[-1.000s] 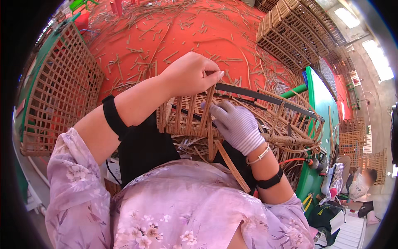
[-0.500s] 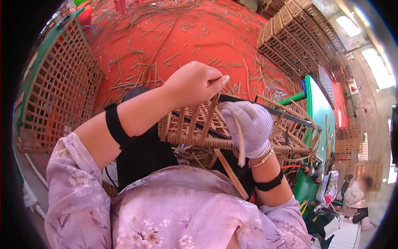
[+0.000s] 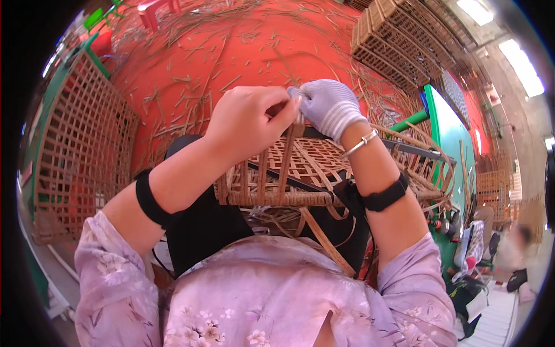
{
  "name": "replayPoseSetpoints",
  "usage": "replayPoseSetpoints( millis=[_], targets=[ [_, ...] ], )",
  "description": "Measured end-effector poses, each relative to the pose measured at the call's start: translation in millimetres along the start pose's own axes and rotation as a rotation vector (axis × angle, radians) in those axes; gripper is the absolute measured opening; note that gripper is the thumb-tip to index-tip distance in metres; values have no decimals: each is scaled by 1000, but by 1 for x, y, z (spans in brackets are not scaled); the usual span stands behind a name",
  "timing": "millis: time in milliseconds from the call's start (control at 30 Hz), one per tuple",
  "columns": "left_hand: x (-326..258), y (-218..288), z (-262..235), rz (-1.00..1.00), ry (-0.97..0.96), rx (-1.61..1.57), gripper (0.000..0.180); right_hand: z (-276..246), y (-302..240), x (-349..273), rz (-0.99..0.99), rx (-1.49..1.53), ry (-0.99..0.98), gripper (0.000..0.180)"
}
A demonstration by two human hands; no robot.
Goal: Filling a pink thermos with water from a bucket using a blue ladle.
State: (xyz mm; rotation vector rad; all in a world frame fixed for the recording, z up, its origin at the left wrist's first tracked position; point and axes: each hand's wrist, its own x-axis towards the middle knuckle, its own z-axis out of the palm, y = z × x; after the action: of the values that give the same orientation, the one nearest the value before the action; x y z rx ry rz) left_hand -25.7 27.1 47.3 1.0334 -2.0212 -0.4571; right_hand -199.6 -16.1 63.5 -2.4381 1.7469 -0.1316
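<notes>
A partly woven cane basket (image 3: 312,165) lies across my lap, with an open lattice and a wrapped edge on the side nearest me. My bare left hand (image 3: 248,118) is closed in a pinch on a flat cane strip (image 3: 296,128) that rises from the basket's left part. Against its fingertips, my right hand (image 3: 330,107), in a pale striped glove, is closed on the same strip. The fingers hide the strip's upper end. A loose cane strip (image 3: 326,240) slants from the basket's near edge toward my clothing.
Cane scraps litter the red floor (image 3: 254,63). A lattice panel (image 3: 87,139) stands at left, and stacked woven baskets (image 3: 399,46) at far right. A green-edged board (image 3: 448,136) is close on the right. Another person (image 3: 511,248) is farther right.
My right hand has moved up and left to meet my left hand; the pale strip that hung from it no longer shows. My left hand has shifted slightly left and nearer.
</notes>
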Motion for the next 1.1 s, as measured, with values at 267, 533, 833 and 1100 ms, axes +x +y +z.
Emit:
replayPoseSetpoints(
  millis=[267,533,833,1100],
  targets=[
    [1,6,-1,199,-210,86,25,16,9,21,24,185,-383,40],
    [13,8,-5,-64,-498,-28,31,10,3,-64,-243,409,744,16],
    [12,2,-6,-141,-585,-93,34,56,19,-127,-156,-19,233,22],
    [13,1,-5,-98,-563,-142,36,51,-12,-124,195,1384,-105,33]
  ],
)
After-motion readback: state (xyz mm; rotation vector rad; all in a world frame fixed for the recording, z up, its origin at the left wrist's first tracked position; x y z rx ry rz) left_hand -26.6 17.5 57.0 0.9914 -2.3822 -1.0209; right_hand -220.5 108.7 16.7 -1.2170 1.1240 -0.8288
